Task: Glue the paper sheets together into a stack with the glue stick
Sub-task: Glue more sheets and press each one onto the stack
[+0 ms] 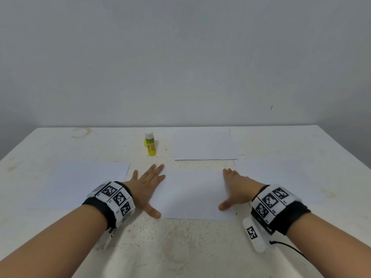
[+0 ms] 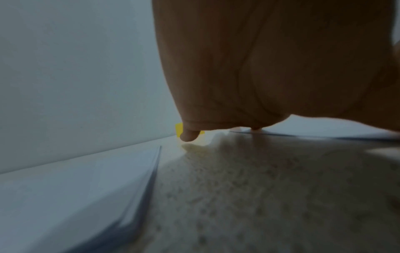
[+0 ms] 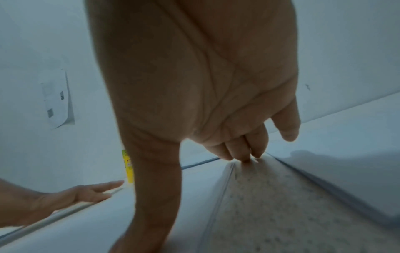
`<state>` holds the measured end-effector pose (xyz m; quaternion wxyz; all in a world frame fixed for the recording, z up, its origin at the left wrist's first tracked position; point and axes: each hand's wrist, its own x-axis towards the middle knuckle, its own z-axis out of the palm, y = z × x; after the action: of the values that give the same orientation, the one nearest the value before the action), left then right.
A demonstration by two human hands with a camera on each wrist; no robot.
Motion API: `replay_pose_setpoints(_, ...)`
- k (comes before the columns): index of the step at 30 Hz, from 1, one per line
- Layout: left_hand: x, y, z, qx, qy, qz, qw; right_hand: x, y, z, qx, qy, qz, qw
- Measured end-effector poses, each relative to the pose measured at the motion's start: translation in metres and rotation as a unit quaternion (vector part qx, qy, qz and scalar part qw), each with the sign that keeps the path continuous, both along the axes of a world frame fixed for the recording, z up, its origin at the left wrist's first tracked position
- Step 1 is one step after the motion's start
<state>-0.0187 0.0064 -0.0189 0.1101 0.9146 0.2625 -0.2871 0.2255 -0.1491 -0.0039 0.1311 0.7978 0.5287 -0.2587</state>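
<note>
Paper sheet (image 1: pixel 193 194) lies flat, both hands' spread fingers (image 1: pixel 157 170) pressing its side edges.

Plain grey-white wall (image 1: pixel 180 57) fills upper half; stained, speckled cream worktop (image 1: pixel 180 247) fills lower half; soft even light.

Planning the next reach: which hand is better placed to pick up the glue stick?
Left, probably. The glue stick stands upright just beyond the left hand fingertips; the right hand lies across the centre sheet, farther away. Both hands are flat and hold nothing.
</note>
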Motion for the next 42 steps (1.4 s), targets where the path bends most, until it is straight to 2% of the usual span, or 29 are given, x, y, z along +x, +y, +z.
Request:
replay_pose_setpoints(3,-0.002,0.001,0.0,-0.042,-0.009,0.027,0.999,-0.001,-0.002,-0.001,0.025,0.005,-0.007,1.0)
replay_pose_setpoints(12,-0.002,0.004,-0.004,-0.05,-0.003,0.032,0.998,-0.006,-0.009,0.007,0.068,0.037,-0.008,0.997)
replay_pose_setpoints(19,-0.002,0.003,-0.004,-0.048,-0.01,0.035,0.998,-0.009,-0.012,0.007,0.157,0.124,-0.049,0.979)
replay_pose_setpoints(21,-0.003,0.002,-0.004,-0.047,-0.011,0.037,0.998,-0.01,-0.014,0.007,0.207,0.191,-0.096,0.955)
replay_pose_setpoints(23,-0.003,0.001,-0.004,-0.048,-0.01,0.038,0.998,-0.013,-0.018,0.008,0.276,0.256,-0.158,0.913)
replay_pose_setpoints(25,-0.003,0.0,-0.003,-0.048,-0.011,0.038,0.998,-0.015,-0.022,0.007,0.331,0.288,-0.211,0.874)
replay_pose_setpoints(27,-0.003,0.0,-0.003,-0.049,-0.013,0.038,0.998,-0.016,-0.025,0.003,0.367,0.292,-0.239,0.85)
replay_pose_setpoints(29,-0.002,0.0,-0.002,-0.045,-0.013,0.039,0.998,-0.016,-0.027,-0.001,0.36,0.296,-0.244,0.85)
replay_pose_setpoints(32,-0.002,-0.001,-0.002,-0.041,-0.008,0.036,0.998,-0.019,-0.03,-0.002,0.312,0.311,-0.215,0.872)
replay_pose_setpoints(35,-0.001,-0.002,-0.002,-0.037,-0.004,0.042,0.998,-0.018,-0.033,0.009,0.32,0.257,-0.175,0.895)
replay_pose_setpoints(37,0.0,-0.002,-0.001,-0.033,0.001,0.044,0.998,-0.015,-0.035,0.025,0.334,0.24,-0.149,0.899)
replay_pose_setpoints(39,0.001,-0.003,0.0,-0.03,0.012,0.042,0.999,-0.007,-0.035,0.042,0.353,0.238,-0.133,0.895)
replay_pose_setpoints(42,0.002,-0.003,0.001,-0.027,0.021,0.043,0.998,0.013,-0.028,0.058,0.411,0.248,-0.159,0.863)
